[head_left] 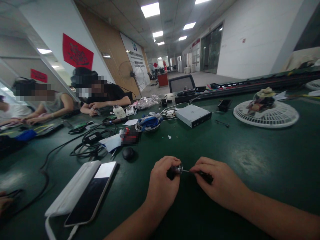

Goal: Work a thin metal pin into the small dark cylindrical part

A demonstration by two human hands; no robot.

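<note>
A green workbench mat (257, 160) extends along a ceiling-lit workshop (165, 25). The left hand (162, 183) closes around a small metal part (178, 169), partly hiding it, above the mat. The right hand (217, 181) grips a thin screwdriver (187, 171), its handle partly hidden, with the shaft reaching the part.

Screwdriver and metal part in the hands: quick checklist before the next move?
1. Left hand gripping the small metal-ended part: ok.
2. Right hand gripping the dark-handled screwdriver: ok.
3. Screwdriver shaft pointing at the part: ok.
4. Tip seated in a screw head: cannot tell, too small to see.
5. Phone apart from both hands: ok.
</note>
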